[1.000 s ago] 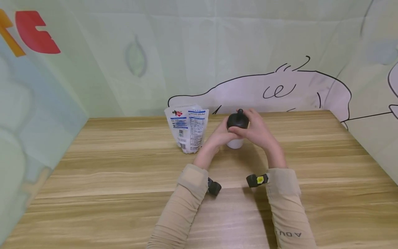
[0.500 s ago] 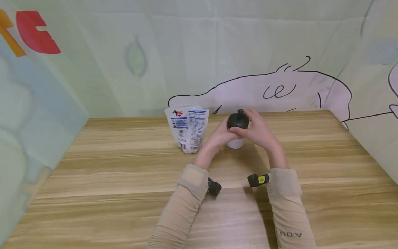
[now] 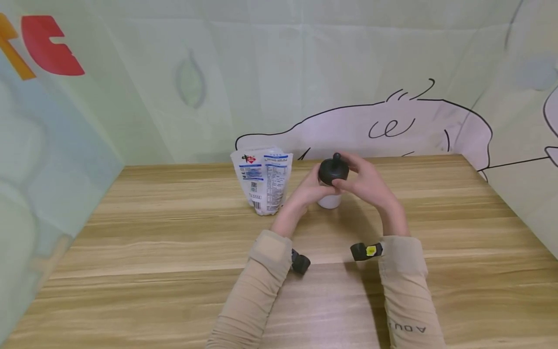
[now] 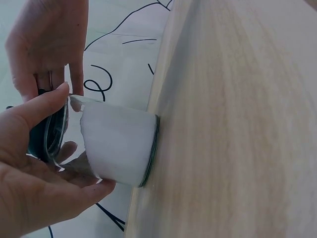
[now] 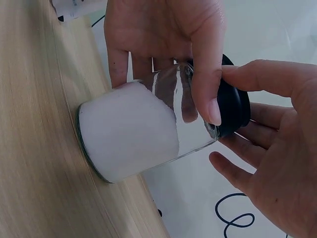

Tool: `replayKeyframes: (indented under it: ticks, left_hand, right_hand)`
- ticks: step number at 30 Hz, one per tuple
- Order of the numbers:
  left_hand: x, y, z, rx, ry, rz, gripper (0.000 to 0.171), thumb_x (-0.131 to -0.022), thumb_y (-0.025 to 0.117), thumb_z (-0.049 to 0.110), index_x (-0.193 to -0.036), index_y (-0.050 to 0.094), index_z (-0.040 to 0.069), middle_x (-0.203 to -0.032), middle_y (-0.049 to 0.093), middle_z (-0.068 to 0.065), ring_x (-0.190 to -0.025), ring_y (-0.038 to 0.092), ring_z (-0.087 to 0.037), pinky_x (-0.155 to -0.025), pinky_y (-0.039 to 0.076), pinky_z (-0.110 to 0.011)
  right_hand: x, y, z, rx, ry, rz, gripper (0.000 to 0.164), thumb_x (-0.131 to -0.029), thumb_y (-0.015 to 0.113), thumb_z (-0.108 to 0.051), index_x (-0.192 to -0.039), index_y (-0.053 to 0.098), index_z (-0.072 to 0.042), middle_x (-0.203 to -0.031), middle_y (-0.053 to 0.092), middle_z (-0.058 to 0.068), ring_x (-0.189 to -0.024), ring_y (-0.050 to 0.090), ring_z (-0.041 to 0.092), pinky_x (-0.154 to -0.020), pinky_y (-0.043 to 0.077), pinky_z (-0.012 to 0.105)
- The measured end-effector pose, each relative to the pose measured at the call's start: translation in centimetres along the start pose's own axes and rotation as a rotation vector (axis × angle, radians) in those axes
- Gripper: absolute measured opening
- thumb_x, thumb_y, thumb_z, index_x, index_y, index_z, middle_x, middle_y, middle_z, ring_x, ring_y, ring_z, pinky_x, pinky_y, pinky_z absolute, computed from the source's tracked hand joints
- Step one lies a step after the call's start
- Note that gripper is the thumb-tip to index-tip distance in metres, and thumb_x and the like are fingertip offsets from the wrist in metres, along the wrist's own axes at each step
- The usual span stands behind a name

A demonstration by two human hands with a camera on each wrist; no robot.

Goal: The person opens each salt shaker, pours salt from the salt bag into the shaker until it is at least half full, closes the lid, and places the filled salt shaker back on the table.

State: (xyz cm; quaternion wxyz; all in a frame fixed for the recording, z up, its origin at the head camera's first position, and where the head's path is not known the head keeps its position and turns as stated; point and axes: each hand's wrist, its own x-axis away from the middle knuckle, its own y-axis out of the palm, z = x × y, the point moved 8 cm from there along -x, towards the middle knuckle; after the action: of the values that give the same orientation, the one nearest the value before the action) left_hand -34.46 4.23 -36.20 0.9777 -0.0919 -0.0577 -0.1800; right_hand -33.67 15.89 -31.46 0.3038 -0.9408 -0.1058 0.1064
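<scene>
A glass jar [image 5: 129,131] stands upright on the wooden table, more than half filled with a white, fine-grained substance. Its black lid [image 3: 333,172] has a small knob on top and sits at the jar's mouth. My left hand [image 3: 310,188] grips the jar around its upper part, thumb on the near side and fingers behind the glass. My right hand [image 3: 368,182] holds the lid's edge between thumb and fingers, as the right wrist view shows from the side. To the left of the jar stands a white printed pouch [image 3: 263,182], close beside my left hand.
The wooden table [image 3: 152,252] reaches back to a printed fabric backdrop [image 3: 261,77] right behind the jar and pouch. A small black wrist device [image 3: 301,263] sits on my left wrist, and another black device [image 3: 365,251] with a yellow label on my right.
My right hand and forearm have shifted slightly right, and its thumb has slid right along the lid's edge. The left hand, jar and pouch stay in place.
</scene>
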Motion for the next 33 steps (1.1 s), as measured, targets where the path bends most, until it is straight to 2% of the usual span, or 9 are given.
replayKeyframes:
  ticks: [20,33]
  left_hand:
    - [-0.02,0.05,-0.13,-0.002,-0.008,0.0,0.075,-0.082,0.072,0.013,-0.146,0.033,0.014,-0.156,0.032,-0.007,-0.147,0.024,-0.028,-0.119,0.015,-0.055]
    - [-0.04,-0.01,-0.16,-0.009,-0.011,0.003,0.075,-0.082,0.071,0.013,-0.146,0.033,0.014,-0.155,0.034,-0.008,-0.146,0.026,-0.028,-0.118,0.018,-0.054]
  right_hand:
    - [-0.17,0.15,-0.14,0.044,-0.024,0.02,0.064,-0.084,0.073,-0.017,-0.14,0.046,-0.004,-0.141,0.047,0.018,-0.133,0.042,0.035,-0.113,0.032,0.051]
    - [-0.23,0.14,-0.17,0.063,-0.02,0.037,0.059,-0.082,0.074,-0.017,-0.134,0.051,-0.002,-0.133,0.05,0.016,-0.128,0.045,0.035,-0.112,0.033,0.053]
